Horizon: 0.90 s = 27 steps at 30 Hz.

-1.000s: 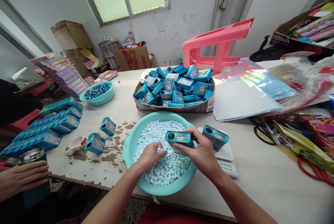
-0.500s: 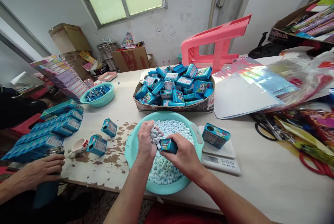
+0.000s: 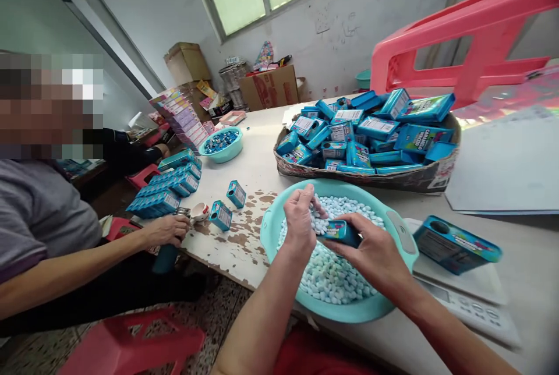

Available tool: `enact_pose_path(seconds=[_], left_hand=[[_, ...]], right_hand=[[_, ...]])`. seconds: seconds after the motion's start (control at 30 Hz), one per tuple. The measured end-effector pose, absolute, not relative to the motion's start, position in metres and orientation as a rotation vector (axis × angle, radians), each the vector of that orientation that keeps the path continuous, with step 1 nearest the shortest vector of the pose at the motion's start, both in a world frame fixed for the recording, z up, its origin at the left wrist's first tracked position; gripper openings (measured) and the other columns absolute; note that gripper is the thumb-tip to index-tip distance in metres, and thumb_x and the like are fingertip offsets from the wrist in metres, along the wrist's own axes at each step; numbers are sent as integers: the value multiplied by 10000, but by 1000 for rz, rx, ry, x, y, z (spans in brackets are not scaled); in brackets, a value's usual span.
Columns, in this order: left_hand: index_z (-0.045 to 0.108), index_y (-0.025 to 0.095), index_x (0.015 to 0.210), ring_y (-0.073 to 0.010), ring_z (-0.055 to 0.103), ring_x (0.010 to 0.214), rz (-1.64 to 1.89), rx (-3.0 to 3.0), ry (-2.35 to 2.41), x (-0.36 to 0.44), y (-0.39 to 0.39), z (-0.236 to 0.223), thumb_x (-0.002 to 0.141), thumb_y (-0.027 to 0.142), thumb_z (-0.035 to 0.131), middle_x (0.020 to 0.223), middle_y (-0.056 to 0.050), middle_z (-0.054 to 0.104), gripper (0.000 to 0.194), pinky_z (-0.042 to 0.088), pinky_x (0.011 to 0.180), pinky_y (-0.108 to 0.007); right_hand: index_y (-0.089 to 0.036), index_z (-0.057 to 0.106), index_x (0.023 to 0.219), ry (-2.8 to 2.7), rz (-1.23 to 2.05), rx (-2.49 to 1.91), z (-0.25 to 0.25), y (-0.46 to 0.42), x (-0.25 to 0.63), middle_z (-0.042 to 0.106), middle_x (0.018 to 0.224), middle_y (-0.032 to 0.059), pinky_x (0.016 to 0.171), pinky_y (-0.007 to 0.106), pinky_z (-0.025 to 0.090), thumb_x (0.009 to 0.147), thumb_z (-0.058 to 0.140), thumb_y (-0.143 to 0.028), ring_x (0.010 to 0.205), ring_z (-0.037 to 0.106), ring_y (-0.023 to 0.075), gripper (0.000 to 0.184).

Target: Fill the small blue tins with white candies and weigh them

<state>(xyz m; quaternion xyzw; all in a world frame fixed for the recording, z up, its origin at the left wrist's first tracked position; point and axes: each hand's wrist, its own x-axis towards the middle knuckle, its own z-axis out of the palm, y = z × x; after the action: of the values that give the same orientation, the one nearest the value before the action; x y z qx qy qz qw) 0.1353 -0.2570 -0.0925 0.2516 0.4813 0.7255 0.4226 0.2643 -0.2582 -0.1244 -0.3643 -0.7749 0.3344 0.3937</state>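
Note:
Over a turquoise basin (image 3: 271, 220) of pale blue candies (image 3: 336, 276), my left hand (image 3: 300, 218) is cupped round a handful of the candies, at the mouth of a small blue candy tin. My right hand (image 3: 371, 247) grips that candy tin (image 3: 343, 232), which lies on its side with its opening toward the left hand. Another blue tin (image 3: 454, 244) with a round hole in its top stands on a white kitchen scale (image 3: 467, 311) to the right. Behind the basin, a cut-down carton (image 3: 362, 180) is heaped with blue tins.
Two blue tins (image 3: 220, 215) and a small cup (image 3: 200, 212) stand left of the basin. Beyond are rows of blue tins (image 3: 161, 191) and a bowl of blue pieces (image 3: 222, 145). A co-worker's hand (image 3: 168, 230) holds a dark flask at the table edge. A pink stool (image 3: 458, 37) lies behind the carton.
The view has swung left, bringing a seated co-worker and a red stool into sight. My hands stay together over the basin, the left with candies and the right with the tin.

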Motion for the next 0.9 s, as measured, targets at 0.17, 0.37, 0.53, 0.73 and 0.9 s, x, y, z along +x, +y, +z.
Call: enact_pose_path(seconds=[0.17, 0.37, 0.53, 0.73, 0.9], left_hand=[[444, 172, 563, -77, 425, 370, 1801, 676, 1235, 137, -257, -89, 758, 458, 623, 424, 39, 449, 390, 321, 428, -208], [469, 170, 640, -77, 456, 414, 1800, 623, 1244, 135, -256, -91, 770, 427, 618, 550, 45, 484, 324, 349, 427, -208], [452, 178, 650, -82, 440, 396, 1801, 648, 1225, 134, -257, -90, 794, 438, 596, 497, 57, 446, 330, 340, 413, -207], [446, 171, 648, -79, 476, 432, 1806, 657, 1206, 136, -254, -88, 801, 390, 596, 555, 50, 470, 306, 376, 446, -208], [453, 172, 660, -72, 449, 424, 1782, 700, 1214, 139, -255, -88, 813, 361, 588, 535, 55, 452, 278, 362, 431, -199]], right_hand=[[-240, 605, 970, -1940, 897, -953, -121, -253, 269, 648, 922, 22, 745, 334, 451, 729, 722, -416, 848, 598, 236, 321], [-244, 608, 965, -1973, 1097, -961, -121, -250, 270, 646, 937, 3, 758, 311, 442, 728, 730, -403, 864, 594, 220, 310], [-234, 608, 936, -1883, 1063, -997, -120, -247, 268, 636, 909, 1, 765, 315, 429, 715, 742, -358, 856, 582, 216, 287], [-228, 610, 908, -1913, 1096, -970, -112, -248, 265, 630, 881, -16, 727, 291, 423, 684, 771, -263, 830, 574, 192, 278], [-228, 611, 920, -1843, 1076, -1006, -114, -249, 268, 632, 889, -13, 745, 295, 428, 697, 761, -290, 838, 578, 195, 276]])
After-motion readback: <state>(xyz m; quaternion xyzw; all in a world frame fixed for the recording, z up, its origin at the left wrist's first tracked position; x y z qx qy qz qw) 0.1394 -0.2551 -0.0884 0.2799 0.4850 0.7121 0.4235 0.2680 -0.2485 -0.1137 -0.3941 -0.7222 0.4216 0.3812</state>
